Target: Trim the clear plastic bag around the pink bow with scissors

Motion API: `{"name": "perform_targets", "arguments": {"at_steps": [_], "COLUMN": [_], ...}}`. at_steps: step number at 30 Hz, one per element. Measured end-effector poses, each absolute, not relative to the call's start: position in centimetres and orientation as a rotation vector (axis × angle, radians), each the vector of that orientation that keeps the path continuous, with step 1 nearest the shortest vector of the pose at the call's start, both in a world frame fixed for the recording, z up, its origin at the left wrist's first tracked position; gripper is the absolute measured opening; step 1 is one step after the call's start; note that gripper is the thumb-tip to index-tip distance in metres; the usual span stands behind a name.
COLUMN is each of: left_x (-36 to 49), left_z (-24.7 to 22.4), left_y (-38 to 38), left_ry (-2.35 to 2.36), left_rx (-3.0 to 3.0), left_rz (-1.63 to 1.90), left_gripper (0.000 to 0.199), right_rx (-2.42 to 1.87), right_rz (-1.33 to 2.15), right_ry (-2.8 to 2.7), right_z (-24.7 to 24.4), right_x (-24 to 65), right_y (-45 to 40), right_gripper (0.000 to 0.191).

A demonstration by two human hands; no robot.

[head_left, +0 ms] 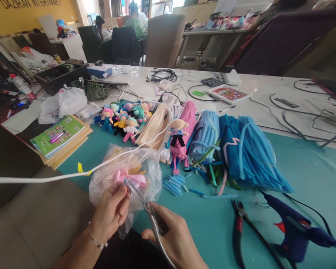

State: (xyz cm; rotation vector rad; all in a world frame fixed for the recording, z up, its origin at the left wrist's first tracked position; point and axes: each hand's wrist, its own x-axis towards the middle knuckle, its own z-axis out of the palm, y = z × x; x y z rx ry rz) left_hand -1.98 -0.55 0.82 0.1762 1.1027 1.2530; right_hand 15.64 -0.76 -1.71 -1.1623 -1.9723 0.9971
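My right hand [173, 231] is wrapped round a pair of metal scissors [141, 198] with toothed-looking blades, pointing up and left. My left hand [113, 205] pinches a small pale-blue piece [126, 181] at the scissor tips; its exact kind is too small to make out. Behind both hands lies a clear plastic bag [151, 172] with a pink ribbon [137, 180] and yellowish bits at its opening. To its right is a little pile of short blue pipe-cleaner pieces [174, 184]. A small doll in black trousers [177, 134] lies on the pipe cleaners beyond.
Bundles of blue [249, 157], light-blue [204, 130], pink [188, 116] and cream [155, 123] pipe cleaners line the green mat [201, 228]. Finished dolls [128, 119] cluster behind. Pliers [238, 224] and a glue gun [294, 228] lie right. A white cable [58, 179] crosses at left above stacked books [60, 136].
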Motion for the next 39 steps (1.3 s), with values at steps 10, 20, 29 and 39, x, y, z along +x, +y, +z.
{"name": "perform_targets", "arguments": {"at_steps": [10, 20, 29, 39], "left_x": [-2.04, -1.87, -1.94, -1.67], "left_z": [1.24, 0.99, 0.44, 0.49], "left_y": [-0.73, -0.85, -0.94, -1.03], "left_ry": [0.943, 0.912, 0.963, 1.045], "left_rx": [0.052, 0.001, 0.181, 0.197], "left_rz": [1.206, 1.176, 1.264, 1.259], "left_gripper": [0.045, 0.046, 0.045, 0.043], "right_rx": [-1.126, -1.160, -1.156, -1.169], "right_rz": [0.872, 0.912, 0.918, 0.869], "right_ry": [-1.977, -1.943, -1.943, -1.993], "right_z": [-2.44, -2.29, -2.29, -2.59], "right_x": [15.48, 15.40, 15.66, 15.66], "right_y": [-0.97, -0.93, -0.98, -1.16], "right_gripper": [0.063, 0.058, 0.053, 0.053]}}
